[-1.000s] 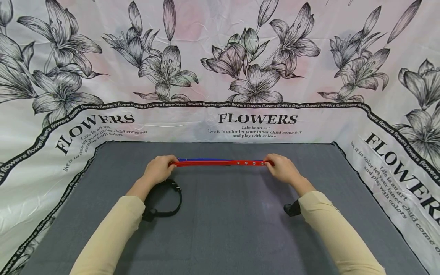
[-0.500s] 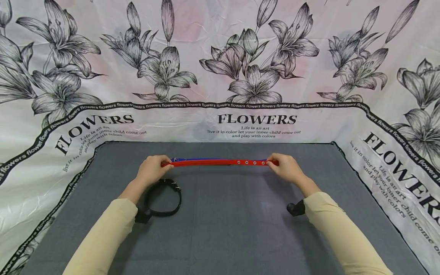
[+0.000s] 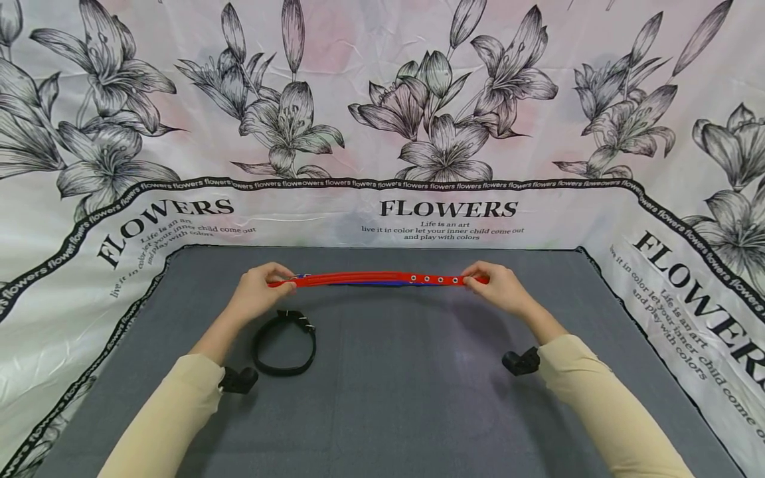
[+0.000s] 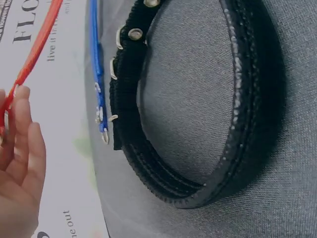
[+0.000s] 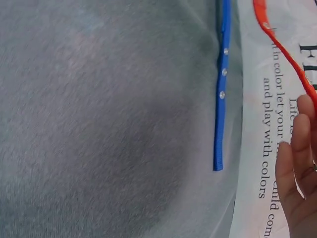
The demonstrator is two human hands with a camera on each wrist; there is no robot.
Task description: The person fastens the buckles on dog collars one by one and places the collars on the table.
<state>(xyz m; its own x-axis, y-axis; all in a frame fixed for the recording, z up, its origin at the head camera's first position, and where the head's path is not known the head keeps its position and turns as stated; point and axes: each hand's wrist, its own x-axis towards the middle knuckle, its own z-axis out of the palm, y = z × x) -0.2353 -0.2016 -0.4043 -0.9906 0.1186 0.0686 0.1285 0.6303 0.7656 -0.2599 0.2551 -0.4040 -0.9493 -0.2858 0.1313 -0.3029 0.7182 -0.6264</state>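
Stretched level between both hands is a red collar [image 3: 358, 278] with a row of metal eyelets toward its right end. My left hand [image 3: 257, 291] pinches its left end and my right hand [image 3: 503, 288] pinches the eyelet end. In the wrist views it hangs above a blue collar [image 5: 221, 114], which lies straight on the table with metal hardware at its left end and eyelets toward its right. The head view shows the red strap overlapping most of the blue one. A black collar [image 3: 285, 371], buckled into a loop, stands on edge near my left wrist.
Grey cloth [image 3: 394, 385] covers the table. Behind it rises a white sheet [image 3: 335, 219] printed with lilies and lettering, which also comes down both sides. Small black devices [image 3: 239, 380] sit at both wrists, over the cloth.
My left hand has moved left and slightly up with the red collar's end, and my right hand a little right. The red collar now covers the blue one's far edge, leaving a near strip showing.
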